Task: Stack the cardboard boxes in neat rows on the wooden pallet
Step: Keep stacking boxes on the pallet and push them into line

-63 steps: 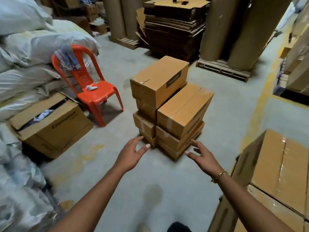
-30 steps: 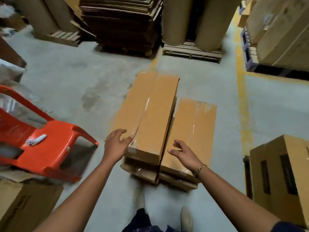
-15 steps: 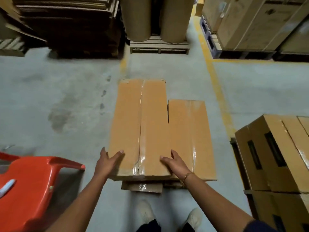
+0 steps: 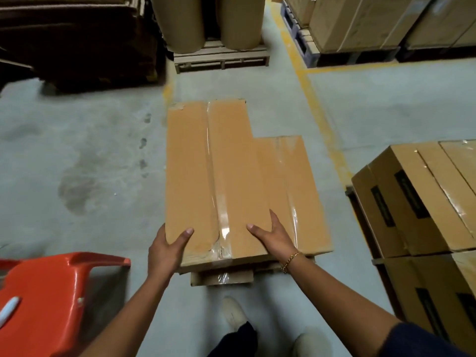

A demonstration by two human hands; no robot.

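Note:
A long taped cardboard box tops the small stack on the floor right in front of me. My left hand clasps its near left corner, thumb on top. My right hand grips its near right side, fingers down between it and the lower neighbouring box. More boxes lie underneath, mostly hidden. Stacked boxes stand on a pallet at the right, only a dark sliver of which shows.
An orange plastic chair with a white marker on its seat is close at my left. Paper rolls on a wooden pallet and flat cardboard piles stand ahead. My feet are just behind the stack.
I walked up to the stack and bent over it. Both hands went from reaching in the air to closing on the near end of the top box.

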